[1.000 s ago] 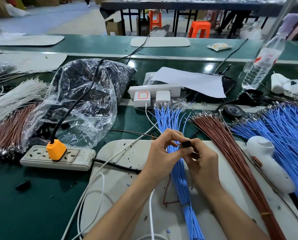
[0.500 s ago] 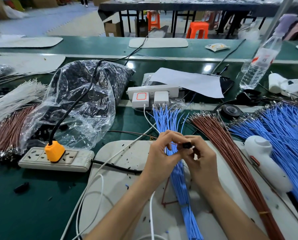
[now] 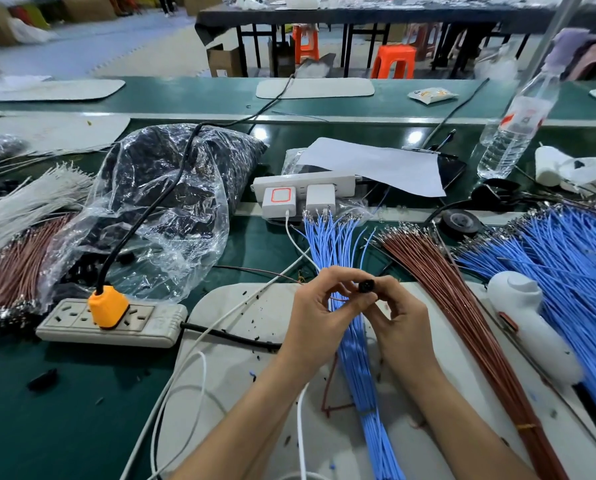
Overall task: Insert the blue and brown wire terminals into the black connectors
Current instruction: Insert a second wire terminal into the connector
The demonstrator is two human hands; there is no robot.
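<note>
**A:** What is held in the head view?

**B:** A black connector [image 3: 366,285] is pinched between the fingertips of the left grip [image 3: 319,317] and the right grip [image 3: 404,327]. Both are clenched on it, and it is held up off the worktop [image 3: 19,427]. A thin brown wire [image 3: 339,299] is seen crossing the curl of the left grip, right beside the connector.

**A:** Is its terminal seated?

**B:** That cannot be told, as the wire's end is hidden by the fingertips. The step in hand is judged to be the feeding of a brown terminal into the connector.

**A:** Where is the stock laid?

**B:** The blue wire bundle [image 3: 355,362] is laid directly under the two grips and fanned out beyond them. The brown wire bundle [image 3: 463,317] is laid just outside the right grip. A clear bag [image 3: 172,202] of dark parts, taken to be connectors, is set well beyond the left grip.

**A:** What is called for next?

**B:** The terminal is to be lined up with a cavity and pushed until it is caught, with the connector steadied by the right grip. A blue wire is then to be drawn from the bundle below.
</note>
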